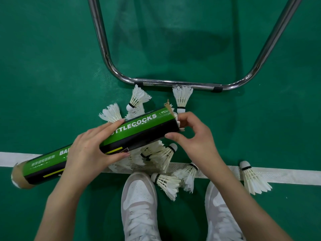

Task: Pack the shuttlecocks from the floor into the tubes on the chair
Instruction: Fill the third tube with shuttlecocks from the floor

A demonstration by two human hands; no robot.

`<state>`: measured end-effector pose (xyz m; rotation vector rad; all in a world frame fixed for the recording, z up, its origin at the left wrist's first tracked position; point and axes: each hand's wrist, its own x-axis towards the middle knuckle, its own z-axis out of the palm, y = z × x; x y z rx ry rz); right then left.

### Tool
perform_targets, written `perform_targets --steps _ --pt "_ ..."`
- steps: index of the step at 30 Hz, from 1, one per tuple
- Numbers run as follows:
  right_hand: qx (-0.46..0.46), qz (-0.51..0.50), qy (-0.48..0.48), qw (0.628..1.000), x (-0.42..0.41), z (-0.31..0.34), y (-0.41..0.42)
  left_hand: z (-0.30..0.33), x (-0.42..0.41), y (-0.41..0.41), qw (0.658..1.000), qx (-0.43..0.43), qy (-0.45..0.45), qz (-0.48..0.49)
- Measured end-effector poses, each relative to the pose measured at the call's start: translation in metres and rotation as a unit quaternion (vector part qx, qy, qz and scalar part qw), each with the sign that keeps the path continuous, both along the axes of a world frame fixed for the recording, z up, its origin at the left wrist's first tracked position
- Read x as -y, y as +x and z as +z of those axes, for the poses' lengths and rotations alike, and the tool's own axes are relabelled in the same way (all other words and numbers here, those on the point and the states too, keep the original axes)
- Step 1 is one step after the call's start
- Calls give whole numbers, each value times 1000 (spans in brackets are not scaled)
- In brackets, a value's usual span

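One green-and-black shuttlecock tube (pixel 97 145) is held level above the white court line (pixel 278 175), left hand (pixel 92 153) wrapped round its middle, while the right hand (pixel 192 136) pinches a shuttlecock at the tube's open end, feathers just showing. Loading is under way, I judge; next that shuttlecock needs pushing home. Roughly nine loose shuttlecocks (pixel 165 182) lie about the line, between two white shoes (pixel 139 206) and one chrome chair frame (pixel 173 83).

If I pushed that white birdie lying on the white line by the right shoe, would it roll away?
Probably not far. The shuttlecock is cone-shaped, with a small rounded cork and a wide feather skirt, so it would likely curl round in a circle. It looks very light, so a nudge should scoot it. The thin feathers look easy to bend or break.
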<state>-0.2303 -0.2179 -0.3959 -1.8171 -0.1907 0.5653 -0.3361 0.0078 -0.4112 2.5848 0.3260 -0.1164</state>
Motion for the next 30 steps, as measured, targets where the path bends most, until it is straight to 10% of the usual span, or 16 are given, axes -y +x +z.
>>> perform_targets --steps 30 --pt "-10 82 -1 997 24 -13 28 3 -4 1 998 5 60 -16"
